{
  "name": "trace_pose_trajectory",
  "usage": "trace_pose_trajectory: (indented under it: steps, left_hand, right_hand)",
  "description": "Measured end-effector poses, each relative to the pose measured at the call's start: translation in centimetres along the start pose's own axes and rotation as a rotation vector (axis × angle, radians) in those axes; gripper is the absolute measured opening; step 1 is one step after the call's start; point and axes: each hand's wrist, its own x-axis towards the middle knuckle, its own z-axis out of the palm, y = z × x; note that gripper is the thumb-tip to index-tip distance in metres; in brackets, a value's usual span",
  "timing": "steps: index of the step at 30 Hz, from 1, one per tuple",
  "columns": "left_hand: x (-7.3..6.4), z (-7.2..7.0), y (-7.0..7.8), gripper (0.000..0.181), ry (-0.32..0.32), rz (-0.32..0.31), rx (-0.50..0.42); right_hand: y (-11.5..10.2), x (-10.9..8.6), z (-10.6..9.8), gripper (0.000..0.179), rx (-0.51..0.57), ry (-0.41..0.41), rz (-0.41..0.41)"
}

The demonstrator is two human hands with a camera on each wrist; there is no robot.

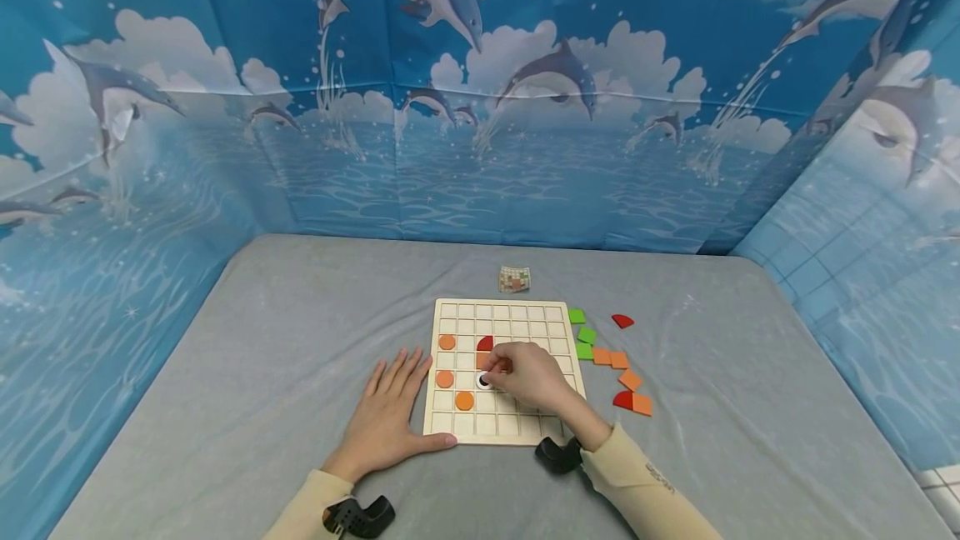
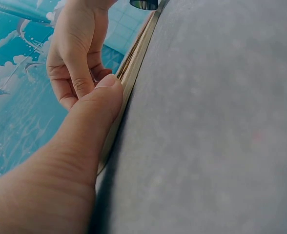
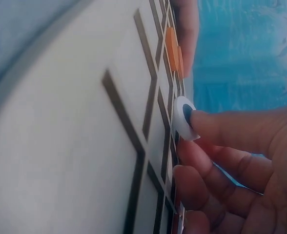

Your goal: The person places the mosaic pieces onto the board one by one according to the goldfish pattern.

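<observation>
A wooden grid board (image 1: 528, 432) lies on the grey-covered table. My right hand (image 1: 527, 373) pinches a white round piece with a black dot (image 3: 183, 117) between thumb and fingers, at a cell left of the board's middle. Just above it sit an orange square (image 1: 482, 361) and a red quarter-round piece (image 1: 485, 343). Orange discs (image 1: 464, 400) lie in cells on the left side. My left hand (image 1: 390, 419) rests flat with fingers spread along the board's left edge, its thumb (image 2: 107, 92) touching the near-left corner. Part of the board is hidden under my right hand.
Right of the board lie green squares (image 1: 587, 335), several orange squares (image 1: 630, 380) and red quarter-round pieces (image 1: 622, 321). A small patterned card (image 1: 514, 279) lies beyond the board's far edge. A dolphin-printed curtain (image 1: 465, 173) stands behind and beside the table.
</observation>
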Motion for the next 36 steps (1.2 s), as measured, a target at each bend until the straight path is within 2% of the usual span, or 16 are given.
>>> trace_pose_trajectory:
  steps: [7,15,25,36]
  left_hand:
    - [-0.03,-0.02,0.00,0.117,0.005,0.002,-0.001]
    - [-0.04,-0.19,0.09,0.116,0.010,0.006,-0.016]
    - [-0.03,-0.19,0.07,0.116,0.000,0.000,-0.009]
    - [-0.01,-0.13,0.03,0.117,0.020,0.007,-0.001]
  right_hand:
    - [-0.14,0.10,0.08,0.013,-0.056,0.018,0.022]
    - [-0.42,-0.01,0.14,0.016,-0.096,0.050,0.008]
    - [-0.54,-0.14,0.13,0.017,-0.082,0.043,0.014]
    - [-0.29,-0.56,-0.08,0.015,-0.083,0.050,0.039]
